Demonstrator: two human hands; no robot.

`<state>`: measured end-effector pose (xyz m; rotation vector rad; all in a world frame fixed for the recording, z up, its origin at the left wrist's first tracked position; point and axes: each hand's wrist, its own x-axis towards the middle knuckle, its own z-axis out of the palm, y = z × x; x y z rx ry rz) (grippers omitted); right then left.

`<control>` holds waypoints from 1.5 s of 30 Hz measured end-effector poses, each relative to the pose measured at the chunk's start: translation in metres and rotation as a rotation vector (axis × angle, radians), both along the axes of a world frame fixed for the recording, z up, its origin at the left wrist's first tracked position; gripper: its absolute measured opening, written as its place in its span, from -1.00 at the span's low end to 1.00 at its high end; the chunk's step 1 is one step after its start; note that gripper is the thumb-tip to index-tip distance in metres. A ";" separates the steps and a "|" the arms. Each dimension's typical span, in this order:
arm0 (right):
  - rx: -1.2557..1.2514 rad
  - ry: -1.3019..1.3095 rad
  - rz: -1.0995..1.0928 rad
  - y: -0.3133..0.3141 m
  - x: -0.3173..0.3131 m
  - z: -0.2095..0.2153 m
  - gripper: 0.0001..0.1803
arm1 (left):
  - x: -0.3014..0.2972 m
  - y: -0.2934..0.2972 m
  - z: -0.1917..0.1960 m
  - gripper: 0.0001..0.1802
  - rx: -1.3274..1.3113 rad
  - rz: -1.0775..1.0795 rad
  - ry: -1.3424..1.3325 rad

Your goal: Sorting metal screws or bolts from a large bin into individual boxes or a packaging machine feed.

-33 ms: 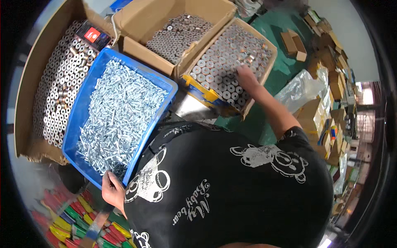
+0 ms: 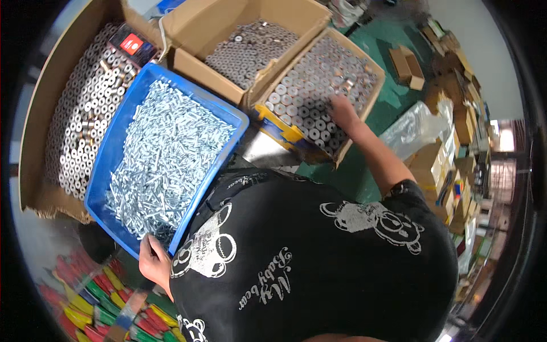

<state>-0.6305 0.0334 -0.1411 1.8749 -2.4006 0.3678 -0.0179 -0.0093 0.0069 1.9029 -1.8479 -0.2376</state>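
My left hand [image 2: 152,263] is at the near corner of a blue plastic bin [image 2: 98,181]. Its thumb and fingers reach over the rim and are drawn close together; what they hold, if anything, I cannot make out. Small silvery metal pins or screws [image 2: 171,148] fill that bin. Farther right, my right hand [image 2: 345,118] is low over a cardboard box [image 2: 373,91] of round grey pieces with centre holes [image 2: 310,102]. Blur and shadow hide its fingertips, so I cannot see whether they grip a piece.
Two more cardboard boxes, a long one [image 2: 35,125] at left and one [image 2: 211,23] at the back, hold similar round pieces. A dark small box [image 2: 132,45] lies on the left one. Coloured packets [image 2: 102,308] lie below left; cartons and clear plastic [image 2: 419,125] are at right.
The whole view has shifted slightly. My right hand remains over the round pieces and my left hand at the bin's corner; neither has clearly taken or released anything.
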 end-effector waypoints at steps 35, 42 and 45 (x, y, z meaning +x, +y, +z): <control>0.972 -0.116 -0.101 -0.011 0.054 0.075 -0.62 | 0.036 0.000 -0.006 -0.76 0.323 -0.050 -0.100; 1.111 -0.010 -0.017 0.013 0.073 0.078 -0.62 | 0.032 0.003 -0.010 -0.76 0.391 -0.078 -0.107; 1.130 0.011 -0.065 0.021 0.078 0.070 -0.62 | 0.032 -0.003 -0.014 -0.76 0.398 -0.037 -0.088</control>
